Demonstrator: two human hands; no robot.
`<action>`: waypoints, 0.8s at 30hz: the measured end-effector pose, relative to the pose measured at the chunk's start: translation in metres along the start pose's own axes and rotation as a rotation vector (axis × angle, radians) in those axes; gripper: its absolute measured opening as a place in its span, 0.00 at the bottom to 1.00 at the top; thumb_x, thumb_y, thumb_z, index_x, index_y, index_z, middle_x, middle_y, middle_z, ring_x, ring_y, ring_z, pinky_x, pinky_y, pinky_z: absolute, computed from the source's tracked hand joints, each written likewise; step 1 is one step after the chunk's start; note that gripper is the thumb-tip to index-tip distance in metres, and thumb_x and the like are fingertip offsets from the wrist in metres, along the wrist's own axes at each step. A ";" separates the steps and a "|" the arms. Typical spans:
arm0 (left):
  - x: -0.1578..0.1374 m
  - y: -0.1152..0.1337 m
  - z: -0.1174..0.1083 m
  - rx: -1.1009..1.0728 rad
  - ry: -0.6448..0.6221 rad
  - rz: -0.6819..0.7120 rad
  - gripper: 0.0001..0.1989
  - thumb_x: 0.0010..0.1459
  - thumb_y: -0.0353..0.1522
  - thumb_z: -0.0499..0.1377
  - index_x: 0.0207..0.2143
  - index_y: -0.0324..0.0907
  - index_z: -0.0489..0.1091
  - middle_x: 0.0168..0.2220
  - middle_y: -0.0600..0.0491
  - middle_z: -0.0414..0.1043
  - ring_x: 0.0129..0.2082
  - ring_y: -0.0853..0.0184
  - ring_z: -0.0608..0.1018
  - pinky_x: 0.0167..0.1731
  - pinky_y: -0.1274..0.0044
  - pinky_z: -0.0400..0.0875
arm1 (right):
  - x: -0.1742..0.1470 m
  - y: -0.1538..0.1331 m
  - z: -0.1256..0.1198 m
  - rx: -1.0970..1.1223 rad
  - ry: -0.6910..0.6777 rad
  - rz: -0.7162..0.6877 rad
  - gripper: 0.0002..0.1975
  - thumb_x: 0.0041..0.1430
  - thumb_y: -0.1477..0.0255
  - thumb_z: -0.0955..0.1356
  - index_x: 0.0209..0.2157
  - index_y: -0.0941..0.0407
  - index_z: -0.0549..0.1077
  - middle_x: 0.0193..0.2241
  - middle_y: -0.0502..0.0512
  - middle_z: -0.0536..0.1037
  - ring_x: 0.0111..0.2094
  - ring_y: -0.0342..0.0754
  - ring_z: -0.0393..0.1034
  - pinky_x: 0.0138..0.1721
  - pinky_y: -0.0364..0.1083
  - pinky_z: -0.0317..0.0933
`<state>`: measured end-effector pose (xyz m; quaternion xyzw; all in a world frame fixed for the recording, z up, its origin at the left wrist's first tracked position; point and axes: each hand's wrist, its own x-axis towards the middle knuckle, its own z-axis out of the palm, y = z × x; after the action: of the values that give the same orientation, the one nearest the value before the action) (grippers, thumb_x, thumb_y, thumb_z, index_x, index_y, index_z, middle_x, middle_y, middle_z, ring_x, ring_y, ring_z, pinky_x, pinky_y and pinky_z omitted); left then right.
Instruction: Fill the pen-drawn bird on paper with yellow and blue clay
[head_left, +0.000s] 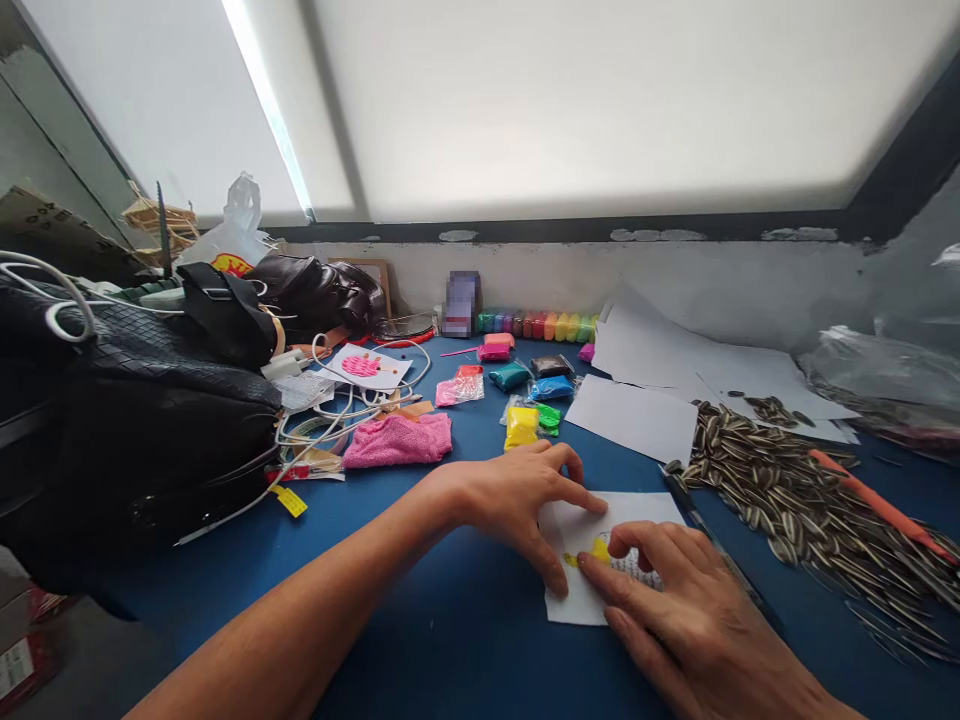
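Observation:
A small white sheet of paper (574, 608) lies on the blue table, with a patch of yellow modelling clay (601, 548) and a dark scribbled pattern (637, 567) on it. My left hand (521, 490) rests on the sheet's left side, thumb and fingers spread, holding nothing. On the right, my right hand (679, 600) presses an outstretched fingertip against the thin left end of the yellow clay. Its thumb stays apart from that finger, and the hand covers part of the pattern. Just beyond my left hand sits a yellow clay packet (521, 427).
Sunflower seeds (780, 490) are heaped at right, with an orange-handled tool (885, 505) and a dark pen (686, 505). White sheets (637, 415) lie behind. A pink cloth (397, 440), white cables (352, 400) and a black bag (142, 430) occupy the left.

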<state>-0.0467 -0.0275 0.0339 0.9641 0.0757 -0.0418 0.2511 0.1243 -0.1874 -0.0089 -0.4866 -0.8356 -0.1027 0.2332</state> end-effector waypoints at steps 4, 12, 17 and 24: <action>0.001 0.000 0.001 -0.003 -0.003 -0.006 0.38 0.42 0.46 0.70 0.57 0.50 0.67 0.53 0.47 0.58 0.52 0.56 0.66 0.52 0.68 0.63 | -0.002 0.000 0.001 0.006 -0.037 0.011 0.14 0.61 0.73 0.65 0.48 0.53 0.74 0.42 0.58 0.71 0.40 0.51 0.66 0.41 0.51 0.61; -0.001 -0.001 0.002 -0.004 0.004 0.011 0.39 0.42 0.46 0.70 0.57 0.49 0.67 0.53 0.47 0.58 0.52 0.57 0.65 0.53 0.69 0.63 | 0.000 0.000 -0.002 -0.038 -0.027 -0.032 0.18 0.60 0.70 0.66 0.52 0.52 0.72 0.43 0.59 0.70 0.42 0.52 0.66 0.42 0.51 0.62; 0.000 -0.001 0.000 0.001 -0.010 -0.001 0.39 0.42 0.45 0.70 0.58 0.49 0.66 0.53 0.47 0.58 0.53 0.57 0.65 0.53 0.68 0.63 | 0.001 0.000 -0.004 -0.046 -0.029 -0.049 0.17 0.59 0.70 0.67 0.50 0.54 0.73 0.41 0.59 0.71 0.40 0.51 0.66 0.41 0.50 0.62; 0.000 -0.001 0.002 0.003 -0.005 -0.008 0.39 0.43 0.46 0.70 0.58 0.50 0.66 0.54 0.48 0.58 0.52 0.58 0.65 0.53 0.69 0.62 | -0.001 0.000 -0.005 -0.032 0.098 0.003 0.11 0.61 0.78 0.63 0.43 0.58 0.74 0.35 0.57 0.69 0.35 0.48 0.64 0.37 0.48 0.59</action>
<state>-0.0470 -0.0271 0.0319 0.9641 0.0787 -0.0454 0.2495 0.1264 -0.1903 -0.0049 -0.4860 -0.8208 -0.1391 0.2661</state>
